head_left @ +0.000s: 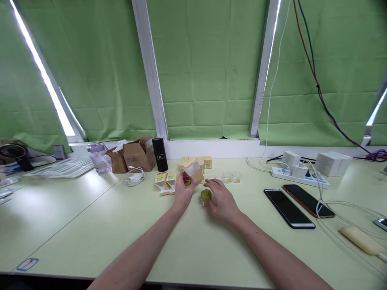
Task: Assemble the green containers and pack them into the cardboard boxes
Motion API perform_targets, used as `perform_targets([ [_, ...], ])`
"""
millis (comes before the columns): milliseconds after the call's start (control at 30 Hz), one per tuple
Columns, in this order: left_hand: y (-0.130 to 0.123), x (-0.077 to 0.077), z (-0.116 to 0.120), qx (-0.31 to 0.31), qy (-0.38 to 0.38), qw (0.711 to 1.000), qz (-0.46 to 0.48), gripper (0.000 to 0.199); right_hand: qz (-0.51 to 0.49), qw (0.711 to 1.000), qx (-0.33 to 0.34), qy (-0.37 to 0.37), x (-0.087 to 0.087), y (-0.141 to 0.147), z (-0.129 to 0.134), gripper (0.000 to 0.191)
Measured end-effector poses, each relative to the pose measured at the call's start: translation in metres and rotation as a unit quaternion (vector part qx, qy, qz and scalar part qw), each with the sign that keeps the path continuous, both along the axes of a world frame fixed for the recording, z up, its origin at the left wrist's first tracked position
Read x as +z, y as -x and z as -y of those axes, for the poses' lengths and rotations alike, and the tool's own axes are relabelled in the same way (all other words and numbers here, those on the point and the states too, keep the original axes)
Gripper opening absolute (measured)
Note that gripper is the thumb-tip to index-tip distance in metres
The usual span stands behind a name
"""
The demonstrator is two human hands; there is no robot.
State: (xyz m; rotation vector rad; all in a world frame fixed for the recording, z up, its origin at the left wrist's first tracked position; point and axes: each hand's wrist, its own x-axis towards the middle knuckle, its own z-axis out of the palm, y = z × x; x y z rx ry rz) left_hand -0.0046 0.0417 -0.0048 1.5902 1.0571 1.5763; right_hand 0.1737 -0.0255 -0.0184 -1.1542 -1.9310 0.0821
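My left hand [183, 194] grips a small open cardboard box [196, 172], its pale inside facing up. Close to its right, my right hand [222, 199] has its fingers curled round a little jar with an olive-green lid [206, 195] and a clear base. Two opened yellow boxes [166, 182] lie left of my left hand. Behind the hands several closed yellow boxes [200, 160] stand in a group. Small clear cups [232, 177] with yellow bits in them sit behind my right hand.
Two phones [289, 208] [306, 199], a power strip [299, 177] and loose white cables are on the right. At the back left stand a black cylinder [160, 154], a brown carton [139, 155] and a purple bottle [99, 158]. The table's front edge is near my forearms.
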Motion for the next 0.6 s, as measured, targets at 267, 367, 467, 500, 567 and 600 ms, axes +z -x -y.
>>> perform_targets([
  [267, 0.004, -0.007, -0.009, 0.023, 0.042, 0.998, -0.043, 0.041, 0.082, 0.987, -0.109, 0.082, 0.001, -0.009, -0.008, 0.034],
  [367, 0.004, -0.009, -0.01, 0.031, 0.037, 0.994, -0.097, 0.037, 0.097, 0.978, -0.154, 0.101, 0.004, -0.016, -0.011, 0.033],
  [467, 0.004, -0.015, -0.01, 0.019, 0.03, 0.991, -0.131, 0.04, 0.095, 0.971, -0.18, 0.124, 0.006, -0.023, -0.013, 0.032],
  [500, 0.003, -0.016, -0.009, 0.013, 0.03, 0.99, -0.139, 0.042, 0.092, 0.97, -0.184, 0.13, 0.007, -0.024, -0.013, 0.032],
  [567, 0.002, -0.019, -0.008, 0.01, 0.031, 0.988, -0.153, 0.047, 0.085, 0.969, -0.187, 0.139, 0.009, -0.025, -0.012, 0.032],
  [600, 0.002, -0.019, -0.007, 0.011, 0.033, 0.987, -0.16, 0.048, 0.083, 0.968, -0.187, 0.143, 0.01, -0.025, -0.012, 0.032],
])
